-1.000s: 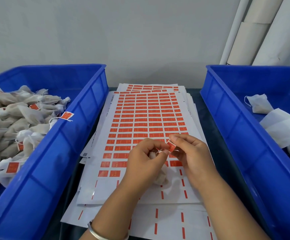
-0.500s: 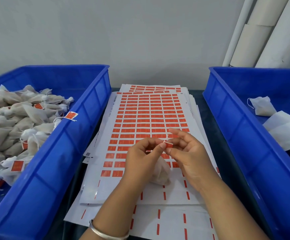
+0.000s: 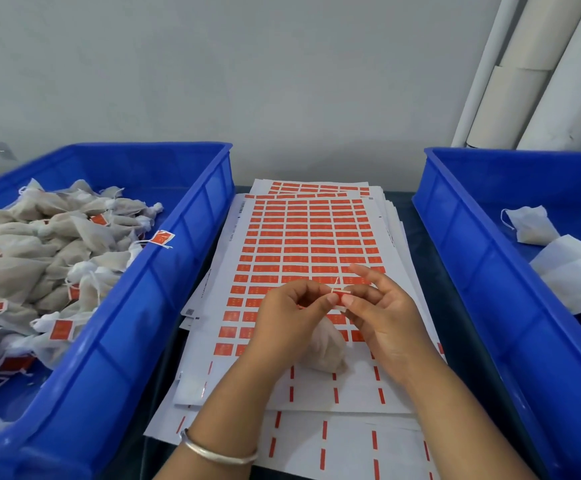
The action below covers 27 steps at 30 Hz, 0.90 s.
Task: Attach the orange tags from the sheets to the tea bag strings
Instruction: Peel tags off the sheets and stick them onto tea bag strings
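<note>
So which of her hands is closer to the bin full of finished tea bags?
Left. The left hand is nearer that bin; the right hand sits farther, toward the other bin.

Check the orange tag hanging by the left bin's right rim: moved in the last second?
No. The orange tag still rests against the left bin wall just below the rim, same spot.

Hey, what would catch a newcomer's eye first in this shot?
The white sheet of orange rectangular tags in the centre, where the left hand and right hand pinch one small orange tag. Beside it, the left blue plastic crate holds tagged tea bags.
</note>
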Each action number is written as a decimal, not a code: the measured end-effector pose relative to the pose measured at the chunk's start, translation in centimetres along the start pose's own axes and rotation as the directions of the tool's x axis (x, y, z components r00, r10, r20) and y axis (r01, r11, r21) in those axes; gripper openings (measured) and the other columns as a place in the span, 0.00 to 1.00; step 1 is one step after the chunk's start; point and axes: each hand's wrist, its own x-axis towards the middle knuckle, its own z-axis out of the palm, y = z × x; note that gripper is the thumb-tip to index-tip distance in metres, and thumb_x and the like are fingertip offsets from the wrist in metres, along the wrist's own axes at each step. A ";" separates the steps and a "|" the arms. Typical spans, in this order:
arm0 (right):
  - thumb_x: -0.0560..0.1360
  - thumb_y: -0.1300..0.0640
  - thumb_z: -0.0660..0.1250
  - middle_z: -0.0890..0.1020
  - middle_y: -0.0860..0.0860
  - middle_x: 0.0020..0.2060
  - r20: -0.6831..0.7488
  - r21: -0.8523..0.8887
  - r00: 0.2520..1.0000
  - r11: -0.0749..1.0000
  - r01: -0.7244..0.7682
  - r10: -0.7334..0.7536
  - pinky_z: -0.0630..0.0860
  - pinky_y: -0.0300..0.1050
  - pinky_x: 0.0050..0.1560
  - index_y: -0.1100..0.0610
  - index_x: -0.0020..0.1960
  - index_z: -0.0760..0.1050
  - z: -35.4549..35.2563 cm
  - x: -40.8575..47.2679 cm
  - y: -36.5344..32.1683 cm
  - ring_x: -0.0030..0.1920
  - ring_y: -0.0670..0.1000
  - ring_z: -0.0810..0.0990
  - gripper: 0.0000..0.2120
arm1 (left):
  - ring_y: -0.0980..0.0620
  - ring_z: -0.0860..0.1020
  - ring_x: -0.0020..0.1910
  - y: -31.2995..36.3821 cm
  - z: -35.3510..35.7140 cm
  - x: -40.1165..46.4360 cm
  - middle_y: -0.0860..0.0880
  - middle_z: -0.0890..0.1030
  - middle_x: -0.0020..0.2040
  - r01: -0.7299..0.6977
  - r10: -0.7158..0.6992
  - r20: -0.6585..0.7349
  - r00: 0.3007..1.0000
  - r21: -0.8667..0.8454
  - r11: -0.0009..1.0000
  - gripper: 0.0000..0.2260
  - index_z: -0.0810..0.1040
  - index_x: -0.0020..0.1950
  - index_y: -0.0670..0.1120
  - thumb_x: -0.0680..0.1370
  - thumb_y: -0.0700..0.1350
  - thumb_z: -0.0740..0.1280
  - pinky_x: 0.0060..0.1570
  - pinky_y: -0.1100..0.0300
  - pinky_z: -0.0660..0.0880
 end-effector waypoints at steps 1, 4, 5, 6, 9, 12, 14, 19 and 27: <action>0.64 0.49 0.74 0.85 0.46 0.47 0.010 0.036 1.000 0.999 -0.011 0.010 0.81 0.44 0.49 0.47 0.59 0.75 0.1 0.0 0.0 0.51 0.48 0.84 0.24 | 0.68 0.77 0.38 0.4 -0.3 -0.1 0.65 0.79 0.34 -0.023 0.023 -0.011 1.000 0.046 0.999 0.07 0.77 0.37 0.59 0.73 0.48 0.70 0.31 0.78 0.70; 0.57 0.39 0.74 0.84 0.47 0.49 0.013 0.079 1.000 0.996 -0.030 0.029 0.80 0.42 0.48 0.43 0.55 0.78 0.0 -0.1 0.2 0.50 0.49 0.84 0.27 | 0.70 0.75 0.38 1.7 -1.4 -0.5 0.68 0.78 0.34 -0.082 0.091 -0.077 0.993 0.108 0.991 0.07 0.76 0.37 0.58 0.74 0.48 0.69 0.29 0.78 0.69; 0.58 0.37 0.73 0.84 0.48 0.48 0.017 0.071 0.999 0.997 -0.036 0.035 0.81 0.42 0.48 0.41 0.54 0.78 0.0 -0.2 0.3 0.49 0.50 0.84 0.26 | 0.70 0.75 0.38 2.3 -1.8 -0.7 0.68 0.78 0.35 -0.092 0.103 -0.110 0.989 0.099 0.991 0.06 0.76 0.37 0.58 0.74 0.48 0.69 0.29 0.77 0.70; 0.59 0.36 0.72 0.85 0.50 0.46 0.024 0.068 0.999 0.997 -0.047 0.046 0.81 0.42 0.46 0.40 0.54 0.78 0.0 -0.2 0.3 0.48 0.51 0.84 0.24 | 0.69 0.76 0.38 3.0 -2.4 -0.9 0.67 0.78 0.36 -0.103 0.115 -0.150 0.982 0.088 0.991 0.06 0.77 0.38 0.58 0.74 0.48 0.69 0.30 0.76 0.70; 0.60 0.35 0.72 0.84 0.52 0.46 0.050 0.078 0.995 0.992 -0.095 0.092 0.80 0.42 0.43 0.42 0.54 0.78 0.0 -0.3 0.5 0.48 0.52 0.84 0.24 | 0.64 0.78 0.36 5.6 -4.6 -1.2 0.62 0.80 0.36 -0.180 0.186 -0.287 0.940 0.050 0.982 0.06 0.76 0.39 0.56 0.74 0.46 0.68 0.33 0.73 0.74; 0.62 0.35 0.71 0.84 0.52 0.48 0.077 0.062 0.992 0.993 -0.104 0.099 0.80 0.43 0.44 0.41 0.50 0.79 0.1 -0.4 0.7 0.50 0.53 0.84 0.19 | 0.60 0.81 0.37 8.5 -7.6 -1.7 0.58 0.82 0.36 -0.284 0.280 -0.401 0.872 0.051 0.958 0.04 0.76 0.40 0.54 0.75 0.47 0.68 0.37 0.69 0.77; 0.65 0.37 0.70 0.84 0.52 0.48 0.079 0.051 0.992 0.994 -0.098 0.093 0.80 0.43 0.44 0.41 0.49 0.80 0.0 -0.5 0.7 0.50 0.53 0.84 0.15 | 0.57 0.82 0.39 10.1 -9.9 -2.0 0.54 0.83 0.36 -0.349 0.324 -0.475 0.818 0.038 0.936 0.06 0.75 0.40 0.52 0.76 0.44 0.67 0.42 0.61 0.79; 0.71 0.44 0.66 0.84 0.53 0.48 0.084 0.018 0.992 0.995 -0.100 0.098 0.81 0.41 0.40 0.46 0.52 0.79 0.0 -0.6 0.6 0.48 0.54 0.84 0.12 | 0.54 0.83 0.38 12.2 -16.1 -2.0 0.46 0.82 0.41 -0.377 0.324 -0.598 0.733 0.038 0.925 0.09 0.72 0.40 0.48 0.78 0.38 0.63 0.39 0.62 0.78; 0.69 0.45 0.65 0.85 0.53 0.44 0.065 -0.027 0.993 0.994 -0.101 0.103 0.78 0.46 0.46 0.51 0.56 0.77 0.1 -0.1 1.1 0.45 0.54 0.85 0.18 | 0.47 0.81 0.44 10.5 -23.6 1.6 0.47 0.83 0.40 0.088 0.101 -0.525 0.845 0.323 0.942 0.08 0.73 0.36 0.49 0.75 0.40 0.65 0.51 0.48 0.77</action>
